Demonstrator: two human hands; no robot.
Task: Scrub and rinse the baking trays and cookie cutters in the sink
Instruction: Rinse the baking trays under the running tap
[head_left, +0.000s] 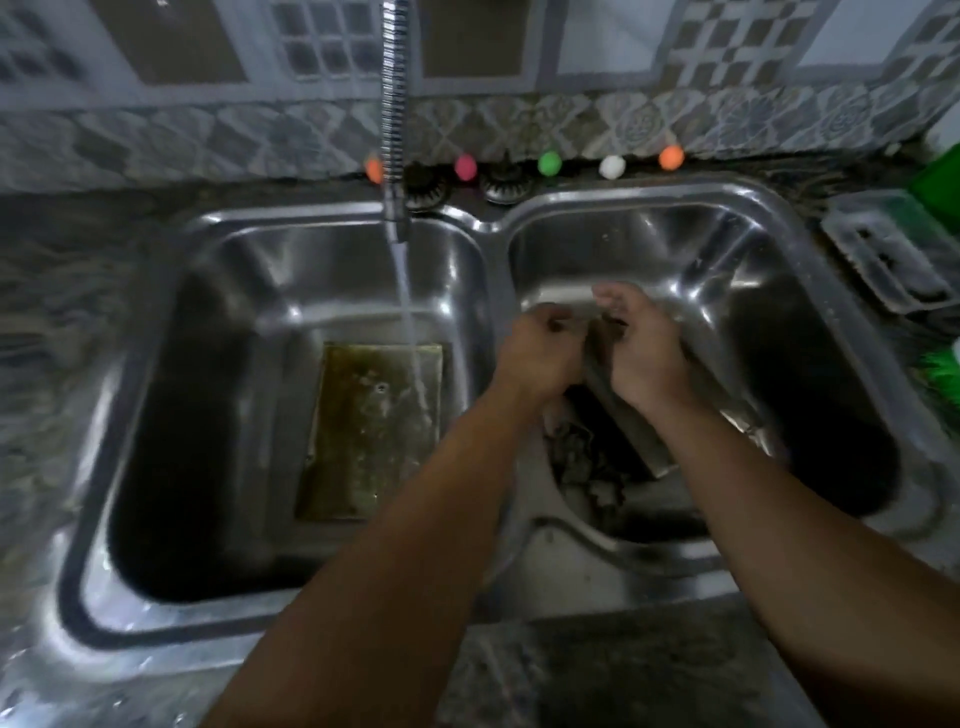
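A steel baking tray (641, 441) stands tilted on edge in the right basin of the sink (769, 244). My left hand (537, 358) grips its upper left edge with curled fingers. My right hand (647, 364) curls over its upper right side; blur hides whether the fingers also hold a scrubber. A second, grimy yellowish baking tray (363, 441) lies flat in the left basin, and the stream from the tap (395, 156) falls on its right part. A dim heap of small metal pieces, perhaps cookie cutters (584, 462), lies at the bottom of the right basin below the held tray.
Several small coloured balls (549, 163) line the ledge behind the sink. A clear plastic holder (883, 260) and green things (935, 176) sit on the dark stone counter at the right. Patterned wall tiles rise behind.
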